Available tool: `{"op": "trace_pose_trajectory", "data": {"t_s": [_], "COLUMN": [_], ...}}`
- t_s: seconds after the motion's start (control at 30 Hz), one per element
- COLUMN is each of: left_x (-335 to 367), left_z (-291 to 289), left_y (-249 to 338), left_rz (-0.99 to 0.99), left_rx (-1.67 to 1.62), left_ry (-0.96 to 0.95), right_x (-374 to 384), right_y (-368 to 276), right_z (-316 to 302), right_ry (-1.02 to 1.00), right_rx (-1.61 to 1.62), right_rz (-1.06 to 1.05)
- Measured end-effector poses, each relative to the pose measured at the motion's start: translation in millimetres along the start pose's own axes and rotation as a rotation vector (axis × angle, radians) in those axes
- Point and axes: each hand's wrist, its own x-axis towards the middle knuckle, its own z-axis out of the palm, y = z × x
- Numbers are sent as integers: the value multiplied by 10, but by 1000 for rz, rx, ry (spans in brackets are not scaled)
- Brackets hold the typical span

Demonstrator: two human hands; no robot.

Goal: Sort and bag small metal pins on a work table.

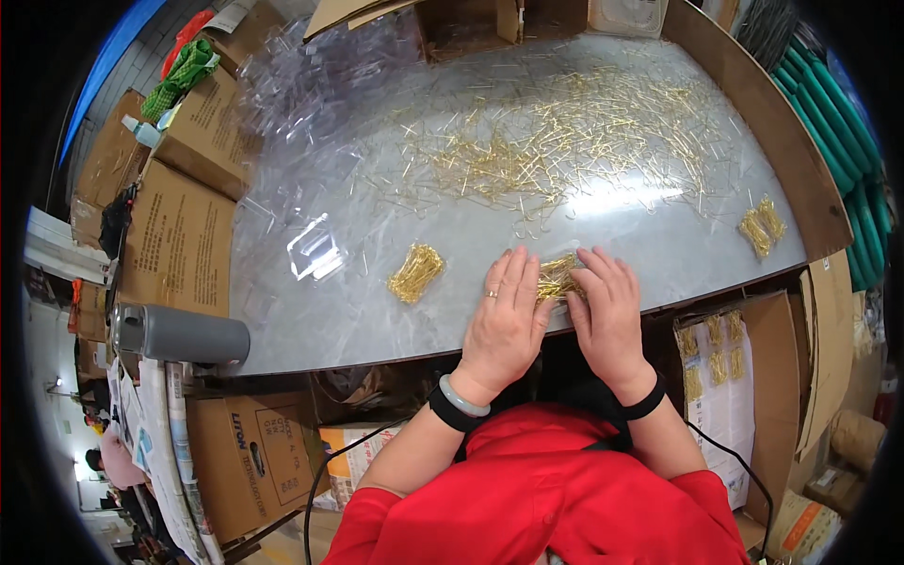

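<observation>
A bundle of thin gold wire hooks (pixel 559 279) lies at the near edge of the grey table, between my two hands. My left hand (pixel 506 315) flanks it on the left, fingers long and close together, its thumb against the wires. From the right, my right hand (pixel 607 306) bends its fingers and thumb around the other end. Together the hands press the bundle between them. Left of them lies a second gathered bundle of gold hooks (pixel 415 273), untouched. Beyond my fingers spreads a wide loose pile of gold hooks (pixel 565 137).
Clear plastic pieces (pixel 315 122) heap on the table's left side. A grey bottle (pixel 184 334) lies at the left corner. More hook bundles (pixel 762 227) sit at the right edge. Cardboard walls (pixel 767 122) bound the table; an open box (pixel 744 377) with bundles stands below right.
</observation>
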Motion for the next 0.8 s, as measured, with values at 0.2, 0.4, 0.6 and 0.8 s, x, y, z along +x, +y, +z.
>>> {"op": "trace_pose_trajectory", "data": {"t_s": [0.2,0.4,0.6,0.8], "left_x": [-18,-60,-183,-282], "left_z": [-3,27,-94,-305], "left_y": [-4,-16,-21,-135], "left_rz": [-2,-36,-95,-174], "left_rx": [-3,-9,-23,38], "left_ry": [15,73,88,93], "right_x": [66,794,1106,813], "right_y": [-41,382,654,434], "right_z": [-102,-345,-146,-387], "right_ry": [9,-400,-475,-612], "right_rx": [294,66,-115,-77], "right_rz": [209,-78,-207,-93]}}
